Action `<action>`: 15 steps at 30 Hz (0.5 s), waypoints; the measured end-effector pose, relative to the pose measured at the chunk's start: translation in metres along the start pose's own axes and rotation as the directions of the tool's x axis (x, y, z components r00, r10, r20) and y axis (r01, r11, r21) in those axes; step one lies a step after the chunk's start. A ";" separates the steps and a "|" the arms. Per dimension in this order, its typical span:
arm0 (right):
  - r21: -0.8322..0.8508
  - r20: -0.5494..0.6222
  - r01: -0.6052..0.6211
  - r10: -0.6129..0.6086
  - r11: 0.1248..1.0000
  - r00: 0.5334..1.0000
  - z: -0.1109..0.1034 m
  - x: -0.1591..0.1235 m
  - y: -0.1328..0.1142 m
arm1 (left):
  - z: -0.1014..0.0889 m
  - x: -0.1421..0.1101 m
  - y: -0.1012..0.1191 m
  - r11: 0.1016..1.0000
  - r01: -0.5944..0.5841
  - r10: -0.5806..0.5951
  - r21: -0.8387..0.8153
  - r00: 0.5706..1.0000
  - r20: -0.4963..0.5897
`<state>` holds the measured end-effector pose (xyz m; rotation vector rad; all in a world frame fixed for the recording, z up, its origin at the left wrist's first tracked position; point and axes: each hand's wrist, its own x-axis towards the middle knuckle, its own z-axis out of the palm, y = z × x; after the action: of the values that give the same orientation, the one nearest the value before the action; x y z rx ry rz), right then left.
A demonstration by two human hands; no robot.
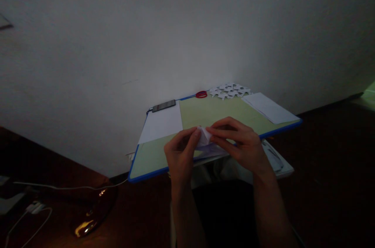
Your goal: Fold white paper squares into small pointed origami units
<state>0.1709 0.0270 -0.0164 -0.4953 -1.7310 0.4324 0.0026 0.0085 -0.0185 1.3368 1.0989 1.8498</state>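
Note:
A small piece of folded white paper (204,137) is held up between my two hands, above the near edge of the table. My left hand (182,150) pinches its left side between thumb and fingers. On the other side, the fingertips of my right hand (238,140) grip the right part of the paper. Its exact folded shape is partly hidden by the fingers. Below the hands, a pale purplish sheet (211,150) lies at the table's near edge.
The green tabletop (216,109) has a blue rim. On it lie a white sheet (161,125), a phone (164,106), red-handled scissors (201,94), several folded paper pieces (230,90) and a stack of white paper (271,108). A wall stands behind; a white cable (73,188) runs at left.

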 end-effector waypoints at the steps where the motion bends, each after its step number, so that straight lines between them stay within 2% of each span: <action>1: 0.003 -0.001 0.000 0.000 1.000 1.000 0.000 0.000 0.001 | 0.000 0.000 0.001 1.000 0.001 -0.001 0.004 1.000 -0.003; 8: -0.004 0.021 -0.026 0.026 1.000 0.999 0.000 -0.001 0.004 | 0.003 0.000 0.005 0.998 -0.003 0.003 0.065 1.000 0.004; 15: -0.019 -0.005 -0.048 0.047 0.999 0.999 0.002 0.001 0.001 | 0.000 0.001 0.005 0.996 -0.020 0.017 0.083 0.999 0.030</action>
<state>0.1694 0.0283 -0.0168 -0.5519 -1.7236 0.4485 0.0028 0.0068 -0.0138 1.4210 1.1632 1.8096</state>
